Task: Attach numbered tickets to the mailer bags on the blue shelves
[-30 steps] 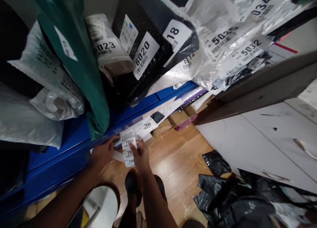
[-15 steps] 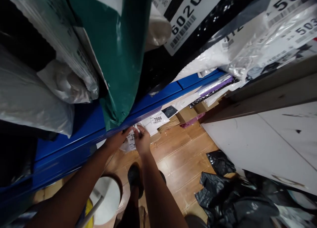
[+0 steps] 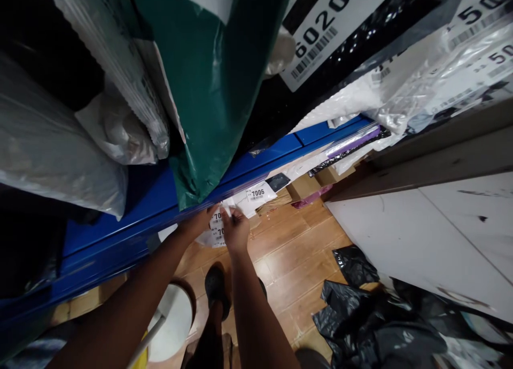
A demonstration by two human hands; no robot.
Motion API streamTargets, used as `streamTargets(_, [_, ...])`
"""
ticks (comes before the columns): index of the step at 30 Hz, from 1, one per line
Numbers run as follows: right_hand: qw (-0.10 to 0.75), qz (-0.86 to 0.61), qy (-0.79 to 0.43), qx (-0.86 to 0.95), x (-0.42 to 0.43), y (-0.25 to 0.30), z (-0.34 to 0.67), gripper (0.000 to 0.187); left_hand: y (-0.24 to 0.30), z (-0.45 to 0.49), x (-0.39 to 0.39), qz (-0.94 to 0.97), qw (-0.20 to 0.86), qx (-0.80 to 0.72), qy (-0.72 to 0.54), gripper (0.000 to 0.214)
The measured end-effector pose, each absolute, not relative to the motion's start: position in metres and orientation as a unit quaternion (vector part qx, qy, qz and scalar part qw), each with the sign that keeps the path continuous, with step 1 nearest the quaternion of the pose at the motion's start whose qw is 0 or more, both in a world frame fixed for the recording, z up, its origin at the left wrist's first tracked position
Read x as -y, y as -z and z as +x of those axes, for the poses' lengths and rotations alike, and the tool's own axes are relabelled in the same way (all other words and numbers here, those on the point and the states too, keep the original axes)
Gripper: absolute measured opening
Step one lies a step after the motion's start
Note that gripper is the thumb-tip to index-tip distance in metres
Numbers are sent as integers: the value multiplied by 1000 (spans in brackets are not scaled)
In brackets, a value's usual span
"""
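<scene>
My right hand point(image 3: 236, 230) is closed, thumb and fingers pinching the edge of a white label strip point(image 3: 217, 232). Printed on the strip are barcodes and numbers beginning with 70. At the strip's other side is my left hand point(image 3: 203, 220), its fingers bent around the edge and partly hidden under the blue shelf's lip point(image 3: 224, 190). Just right of my hands, a white package point(image 3: 244, 200) marked 7006 lies on the lower level.
Overhead, the blue shelf holds a green bag point(image 3: 200, 101), a black parcel point(image 3: 276, 107) labelled 6020 and several pale bags. A round white stool top point(image 3: 172, 321) stands at lower left. Black plastic bags point(image 3: 352, 315) lie on the wooden floor point(image 3: 288, 251) beside a white panel point(image 3: 401, 224).
The view has shifted slightly, so the shelf bags sit further right. My right hand has shifted a little on the strip, and more of the printed labels shows between the hands.
</scene>
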State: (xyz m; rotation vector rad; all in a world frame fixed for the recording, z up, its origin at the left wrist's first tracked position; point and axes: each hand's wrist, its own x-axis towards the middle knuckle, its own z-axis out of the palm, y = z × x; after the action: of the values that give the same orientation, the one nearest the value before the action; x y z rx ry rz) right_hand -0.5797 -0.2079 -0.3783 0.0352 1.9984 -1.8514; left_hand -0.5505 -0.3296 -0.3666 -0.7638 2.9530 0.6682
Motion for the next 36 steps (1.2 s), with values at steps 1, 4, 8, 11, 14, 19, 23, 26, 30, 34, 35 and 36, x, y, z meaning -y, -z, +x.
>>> streamTargets(1, [214,8,671,-710,205,379,-579,32,366,-552,327,-247,14,-947,-206,29])
streamTargets(4, [205,88,651,-726,199,381,-573,43,362,-557,320,-259,28,-948,-183,28])
streamTargets(8, [257,166,676,-670,190,387,-561,43,355,-559,313,-272,44,-948,-160,28])
streamTargets(11, [295,176,700,-626,175,393,-550,34,350,-552,307,-303,34,-939,-157,36])
streamTargets(14, [323,183,719,-587,154,396,-541,33,348,-533,298,-323,-41,-932,-160,56])
streamTargets(19, [370,182,749,-519,133,394,-531,31,361,-486,294,-333,-136,-927,-111,41])
streamTargets(23, [387,159,766,-488,137,388,-527,31,368,-464,305,-291,-160,-926,-177,15])
streamTargets(26, [393,139,784,-461,145,380,-526,37,366,-459,310,-200,-150,-931,-265,16])
streamTargets(30, [436,47,759,-481,158,369,-521,30,363,-453,316,-204,-115,-866,-442,17])
streamTargets(34, [375,-30,695,-613,177,370,-513,26,363,-444,327,-263,-116,-812,-509,23])
streamTargets(35, [343,-46,673,-654,182,372,-512,28,363,-443,329,-265,-119,-815,-502,20])
streamTargets(36, [310,-64,649,-692,187,374,-511,30,364,-443,331,-266,-123,-820,-491,17])
